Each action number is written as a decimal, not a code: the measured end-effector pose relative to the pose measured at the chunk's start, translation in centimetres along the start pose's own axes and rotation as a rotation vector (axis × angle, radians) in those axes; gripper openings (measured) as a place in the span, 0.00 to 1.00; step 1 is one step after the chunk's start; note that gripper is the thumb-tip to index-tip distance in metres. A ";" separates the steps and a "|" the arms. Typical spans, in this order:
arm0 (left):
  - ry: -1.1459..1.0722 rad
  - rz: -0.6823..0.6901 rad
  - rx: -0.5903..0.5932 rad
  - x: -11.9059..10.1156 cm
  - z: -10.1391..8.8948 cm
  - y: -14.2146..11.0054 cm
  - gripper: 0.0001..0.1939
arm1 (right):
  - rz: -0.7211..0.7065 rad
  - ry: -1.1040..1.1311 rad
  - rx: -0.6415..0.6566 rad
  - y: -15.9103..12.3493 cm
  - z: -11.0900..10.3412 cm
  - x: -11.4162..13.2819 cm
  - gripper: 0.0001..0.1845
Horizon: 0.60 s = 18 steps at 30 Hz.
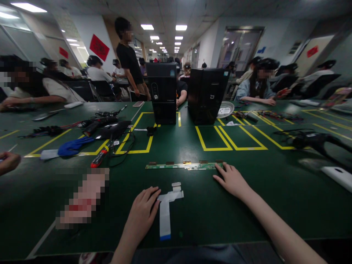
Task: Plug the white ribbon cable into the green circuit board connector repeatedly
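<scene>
A white flat ribbon cable [165, 216] with a blue-tipped end lies bent on the green table in front of me. My left hand [143, 207] rests at its left side, thumb and forefinger closed about the cable's left corner. Farther off, a long, narrow green circuit board [176, 166] lies crosswise, copper-coloured tabs along its far edge. On the board's right end rest the fingertips of my right hand [232, 179], its fingers spread and thumb apart.
Two black computer towers [165, 95] stand beyond the board. Leftward lie a red-and-black screwdriver [99, 157], a blue glove [75, 146] and dark cables. A black cable bundle [316, 143] lies right. Another person's hand [9, 162] shows at the left edge.
</scene>
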<state>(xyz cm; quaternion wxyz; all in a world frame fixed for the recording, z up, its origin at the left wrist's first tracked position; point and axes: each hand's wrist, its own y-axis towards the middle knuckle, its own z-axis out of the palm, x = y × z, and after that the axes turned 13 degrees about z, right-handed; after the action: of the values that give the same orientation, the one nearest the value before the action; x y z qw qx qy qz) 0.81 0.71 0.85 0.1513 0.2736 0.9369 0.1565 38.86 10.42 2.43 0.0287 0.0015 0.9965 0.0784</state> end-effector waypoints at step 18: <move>-0.006 -0.012 0.015 -0.1 0.0 -0.1 0.17 | -0.138 0.126 -0.095 -1.0 -1.7 5.3 0.35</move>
<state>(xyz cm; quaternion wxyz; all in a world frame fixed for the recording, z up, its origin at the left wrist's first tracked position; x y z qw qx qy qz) 0.85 0.60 0.89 0.1528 0.2694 0.9393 0.1478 33.44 9.20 3.69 -0.0288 -0.0737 0.9892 0.1232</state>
